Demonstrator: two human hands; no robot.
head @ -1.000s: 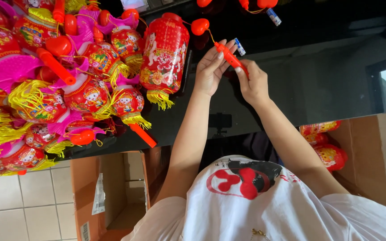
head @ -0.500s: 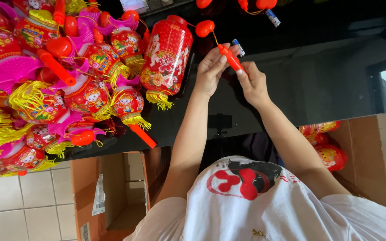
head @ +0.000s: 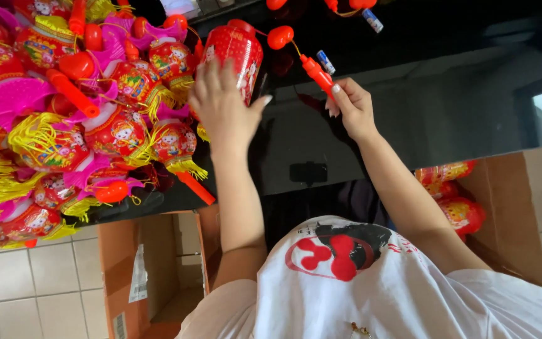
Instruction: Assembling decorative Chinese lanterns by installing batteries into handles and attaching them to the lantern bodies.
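- We judge the main risk to be the thin cord between the red lantern [head: 236,53] and the red handle stick [head: 317,72]; if the two hands move apart, it could pull taut and jerk the lantern over, or snag on the red ball [head: 280,36] strung along it.
- The lantern stands close beside the heap of finished lanterns [head: 64,125]; a sideways nudge from the left hand could catch its tassels in that pile's yellow fringe and drag neighbours across the glossy black desk [head: 446,107].
- A small blue and white cylinder [head: 325,61] lies just beside the stick; a sweep of the right hand could roll it away.
- Our left hand [head: 221,113] is raised with fingers spread, palm laid against the near side of the lantern; the forearm reaches straight out from the body; we cannot tell whether it grips or only rests.
- Our right hand [head: 352,110] pinches the lower end of the stick between thumb and fingertips, wrist bent slightly inward, the stick tilted towards the lantern.
- Open cardboard boxes [head: 158,263] stand below the desk edge.
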